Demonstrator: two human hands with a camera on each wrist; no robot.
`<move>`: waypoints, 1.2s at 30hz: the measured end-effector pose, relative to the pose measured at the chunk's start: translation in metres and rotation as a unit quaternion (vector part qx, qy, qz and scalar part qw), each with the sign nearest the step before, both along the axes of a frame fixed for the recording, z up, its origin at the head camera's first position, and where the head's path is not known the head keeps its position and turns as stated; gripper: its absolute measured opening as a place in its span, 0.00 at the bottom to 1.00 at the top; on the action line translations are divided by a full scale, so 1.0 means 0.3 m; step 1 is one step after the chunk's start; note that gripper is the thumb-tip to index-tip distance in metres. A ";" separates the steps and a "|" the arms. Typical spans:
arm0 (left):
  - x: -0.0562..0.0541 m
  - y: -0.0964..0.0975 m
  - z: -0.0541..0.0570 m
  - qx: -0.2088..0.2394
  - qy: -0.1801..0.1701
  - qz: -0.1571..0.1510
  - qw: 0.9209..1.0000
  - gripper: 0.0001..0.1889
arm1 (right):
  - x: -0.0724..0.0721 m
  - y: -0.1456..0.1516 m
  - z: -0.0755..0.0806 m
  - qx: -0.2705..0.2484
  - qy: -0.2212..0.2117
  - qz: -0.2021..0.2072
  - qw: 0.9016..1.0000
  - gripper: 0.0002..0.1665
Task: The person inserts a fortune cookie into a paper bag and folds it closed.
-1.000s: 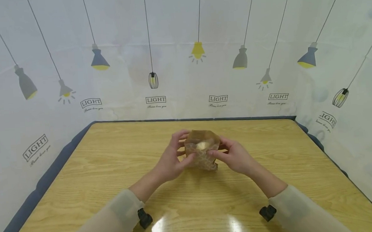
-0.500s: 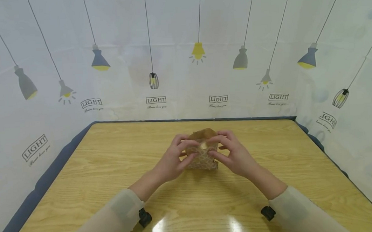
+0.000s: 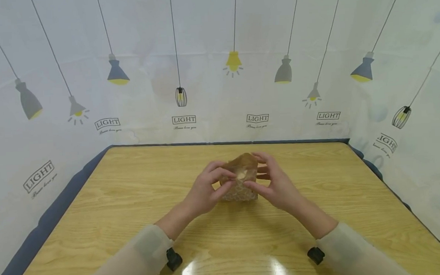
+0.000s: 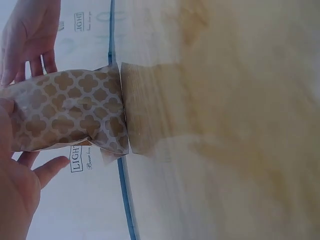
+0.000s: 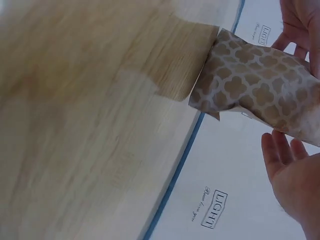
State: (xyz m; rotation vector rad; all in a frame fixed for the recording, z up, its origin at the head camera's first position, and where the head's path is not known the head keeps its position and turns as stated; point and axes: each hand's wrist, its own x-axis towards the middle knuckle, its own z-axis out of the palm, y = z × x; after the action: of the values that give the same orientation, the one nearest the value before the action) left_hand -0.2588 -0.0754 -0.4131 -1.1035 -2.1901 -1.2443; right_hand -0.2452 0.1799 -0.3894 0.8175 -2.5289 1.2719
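Note:
A small brown paper bag (image 3: pixel 240 193) with a white lattice pattern stands upright on the wooden table, its mouth facing up. Something pale (image 3: pixel 241 175) shows in the opening. My left hand (image 3: pixel 204 191) grips the bag's left side near the rim, thumb in front and index finger over the edge. On the right, my right hand (image 3: pixel 281 189) holds the rim with its thumb at the near side and index finger at the far corner. In the right wrist view, other fingers of the right hand (image 5: pixel 295 172) lie straight along the bag's side.
The wooden table (image 3: pixel 108 210) reaches back to a dark blue edge strip (image 3: pixel 160 145). Behind it hangs a white backdrop (image 3: pixel 139 96) printed with lamps and the word LIGHT. A small black device sits at each sleeve cuff.
Both hands have shifted their fingers along the bag's rim; the right index finger has gone from the near edge to the far corner. The bag's mouth has changed shape, its base staying put.

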 end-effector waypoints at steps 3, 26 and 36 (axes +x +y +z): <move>0.005 0.003 -0.004 0.021 -0.039 -0.005 0.999 0.06 | -0.006 -0.007 -0.009 -0.049 -0.062 0.000 0.997 0.49; 0.005 0.019 0.002 0.199 -0.251 -0.050 0.946 0.42 | -0.016 -0.035 -0.007 -0.102 -0.157 -0.004 0.982 0.19; 0.004 -0.002 -0.006 0.116 -0.302 -0.031 0.946 0.26 | -0.011 -0.027 -0.009 -0.089 -0.161 0.009 0.983 0.25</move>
State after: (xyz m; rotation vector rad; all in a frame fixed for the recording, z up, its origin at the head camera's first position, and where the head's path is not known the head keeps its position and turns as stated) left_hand -0.2576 -0.0760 -0.4148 -0.7630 -2.3354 -2.0229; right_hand -0.2483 0.1717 -0.3922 0.6394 -2.5945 1.7312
